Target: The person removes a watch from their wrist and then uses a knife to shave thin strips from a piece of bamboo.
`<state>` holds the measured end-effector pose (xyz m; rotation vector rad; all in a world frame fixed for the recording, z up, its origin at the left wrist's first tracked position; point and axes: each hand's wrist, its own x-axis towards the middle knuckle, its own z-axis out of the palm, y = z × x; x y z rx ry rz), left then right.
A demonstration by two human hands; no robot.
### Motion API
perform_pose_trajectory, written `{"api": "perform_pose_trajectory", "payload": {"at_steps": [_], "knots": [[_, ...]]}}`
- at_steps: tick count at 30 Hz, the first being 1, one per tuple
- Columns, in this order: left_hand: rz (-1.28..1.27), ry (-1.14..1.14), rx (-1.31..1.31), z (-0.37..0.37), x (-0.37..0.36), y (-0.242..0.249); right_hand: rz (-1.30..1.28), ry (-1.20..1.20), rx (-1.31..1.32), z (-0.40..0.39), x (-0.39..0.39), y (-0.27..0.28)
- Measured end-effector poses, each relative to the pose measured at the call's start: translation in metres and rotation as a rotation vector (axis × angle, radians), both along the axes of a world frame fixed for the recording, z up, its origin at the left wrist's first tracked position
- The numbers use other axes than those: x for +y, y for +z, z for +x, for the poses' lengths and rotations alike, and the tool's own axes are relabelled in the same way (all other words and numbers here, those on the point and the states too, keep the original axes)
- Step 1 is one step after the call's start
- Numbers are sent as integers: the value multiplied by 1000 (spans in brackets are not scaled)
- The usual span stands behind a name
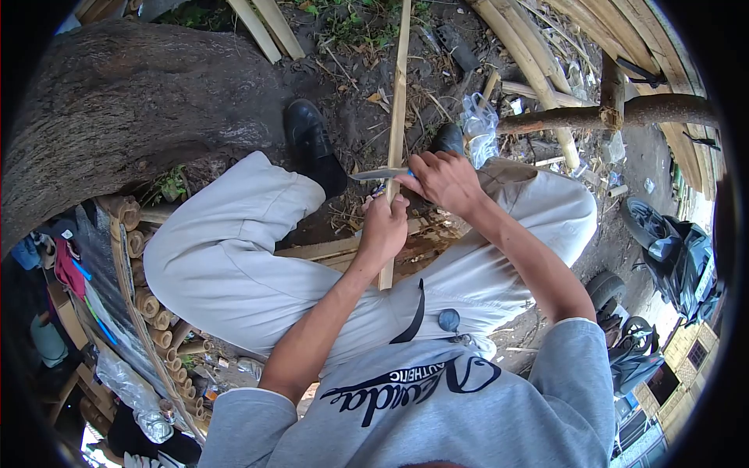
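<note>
A long, pale bamboo strip [398,93] runs from the top of the head view down between my knees, its near end close to my lap. My left hand [382,228] is closed around it at about knee height. Just above, my right hand [445,181] grips a knife [378,174], whose handle is mostly hidden by the fingers; a bit of blue shows there. The blade points left and lies across the strip, a little beyond my left fingers. Something small and colourful at the left fingertips is too small to name.
A thick tree trunk [140,117] lies at the upper left. Stacked bamboo poles [152,304] stand at the left, with more bamboo [527,54] at the upper right. A clear plastic bag [479,125] is by my right shoe [447,139]. Parked motorbikes [671,249] are at the right.
</note>
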<state>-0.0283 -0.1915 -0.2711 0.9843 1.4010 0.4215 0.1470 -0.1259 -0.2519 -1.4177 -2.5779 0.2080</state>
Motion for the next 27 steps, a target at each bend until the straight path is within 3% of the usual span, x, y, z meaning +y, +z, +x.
{"api": "perform_pose_trajectory", "payload": {"at_steps": [4, 6, 10, 13, 16, 18, 21, 24, 26, 27], "knots": [[168, -63, 140, 7, -5, 2, 31, -121, -25, 18, 35, -11], [134, -26, 98, 7, -7, 1, -171, -291, -210, 35, 64, -14], [67, 34, 55, 8, 0, 24, -104, -238, -143, 63, 108, -43], [50, 46, 35, 9, -1, 17, -74, -342, -133, 71, 138, -47], [-141, 37, -116, -4, 5, 4, -127, -411, -160, 63, 138, -36], [-176, 90, -237, -3, 15, 32, -99, -451, -146, 42, 115, -6], [-263, 138, -277, -2, 15, 40, -138, -302, -17, 11, 56, 33], [-37, 29, -139, -3, 12, 18, -106, -134, 13, 1, 7, 41], [300, -124, 175, 2, 8, 16, -84, -58, 25, 2, -4, 32], [300, -129, 176, 4, 6, 15, -108, -52, 4, 3, -6, 27]]}}
